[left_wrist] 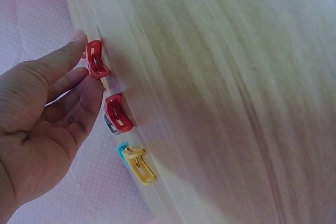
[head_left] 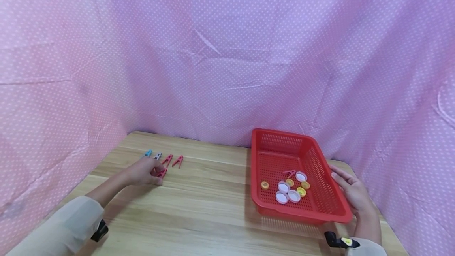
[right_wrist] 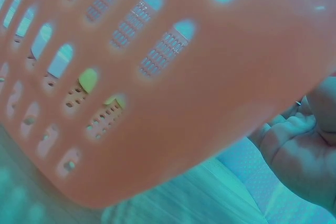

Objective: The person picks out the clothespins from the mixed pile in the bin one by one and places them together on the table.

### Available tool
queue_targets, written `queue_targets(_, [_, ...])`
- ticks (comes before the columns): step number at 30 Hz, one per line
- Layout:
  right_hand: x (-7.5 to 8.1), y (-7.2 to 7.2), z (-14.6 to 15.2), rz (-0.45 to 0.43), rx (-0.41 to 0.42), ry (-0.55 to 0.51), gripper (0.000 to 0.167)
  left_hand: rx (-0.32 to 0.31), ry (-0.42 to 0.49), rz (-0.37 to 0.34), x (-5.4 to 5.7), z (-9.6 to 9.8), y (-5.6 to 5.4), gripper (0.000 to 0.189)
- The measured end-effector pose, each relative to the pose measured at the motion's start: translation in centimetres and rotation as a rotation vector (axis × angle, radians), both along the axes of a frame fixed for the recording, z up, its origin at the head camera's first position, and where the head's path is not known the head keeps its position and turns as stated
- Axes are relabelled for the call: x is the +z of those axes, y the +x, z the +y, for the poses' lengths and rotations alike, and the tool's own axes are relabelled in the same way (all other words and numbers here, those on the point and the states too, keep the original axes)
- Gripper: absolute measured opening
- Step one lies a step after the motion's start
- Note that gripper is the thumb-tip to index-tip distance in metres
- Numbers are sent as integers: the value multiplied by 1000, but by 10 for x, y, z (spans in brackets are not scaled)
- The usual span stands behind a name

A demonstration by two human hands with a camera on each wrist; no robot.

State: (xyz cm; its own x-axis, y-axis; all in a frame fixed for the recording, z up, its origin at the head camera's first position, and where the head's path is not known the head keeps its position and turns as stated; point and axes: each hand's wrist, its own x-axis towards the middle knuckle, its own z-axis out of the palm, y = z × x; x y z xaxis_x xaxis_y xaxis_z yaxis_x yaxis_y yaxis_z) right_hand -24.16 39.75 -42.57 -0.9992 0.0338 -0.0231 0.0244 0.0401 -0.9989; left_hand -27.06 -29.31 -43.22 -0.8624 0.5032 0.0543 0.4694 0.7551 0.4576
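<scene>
In the head view my left hand [head_left: 143, 172] is at the left of the table, its thumb and fingers pinching a red clothespin [head_left: 162, 173]. The left wrist view shows this red clothespin [left_wrist: 96, 59] between thumb and fingertips, beside another red clothespin [left_wrist: 118, 114] and a yellow one [left_wrist: 140, 167]. Behind the hand stand a blue clothespin [head_left: 148, 153], a pale purple one [head_left: 158, 156] and two more red ones. My right hand [head_left: 355, 194] holds the right side of a red basket [head_left: 254, 169], fingers at the rim; its thumb is hidden in the head view.
Inside the basket lie several white round lids [head_left: 294, 196], several yellow caps [head_left: 264, 185] and a pinkish-red clothespin [head_left: 291, 173]. Bare wooden tabletop [head_left: 209, 185] lies between the hands. A pink dotted curtain [head_left: 220, 70] surrounds the table's back and sides.
</scene>
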Motion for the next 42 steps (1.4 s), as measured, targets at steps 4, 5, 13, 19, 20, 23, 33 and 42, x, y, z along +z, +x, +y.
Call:
queue_targets(4, [0, 1, 0, -7, -2, -7, 37, -12, 0, 1, -1, 1, -1, 37])
queue_targets(5, [0, 1, 0, -9, -1, -7, 37, -13, 1, 2, -1, 1, -1, 37])
queue_targets(13, [0, 0, 1, -12, -1, 1, 40, -14, -3, 18, 0, 1, 0, 37])
queue_targets(19, [0, -2, 3, -25, 1, 9, 45, 23, 5, 9, 6, 9, -4, 30])
queue_targets(20, [0, -2, 3, -31, 1, 11, 45, 28, 8, 8, 9, 13, -6, 28])
queue_targets(23, [1, -3, 4, -38, -5, 10, 43, 27, 6, 16, 20, 28, -16, 28])
queue_targets(33, [-3, -3, 5, 11, 11, -14, 40, -87, -12, 15, 56, 107, -46, 40])
queue_targets(42, [-2, -2, 3, -10, 2, -26, 38, -199, -14, 85, 77, 190, -71, 32])
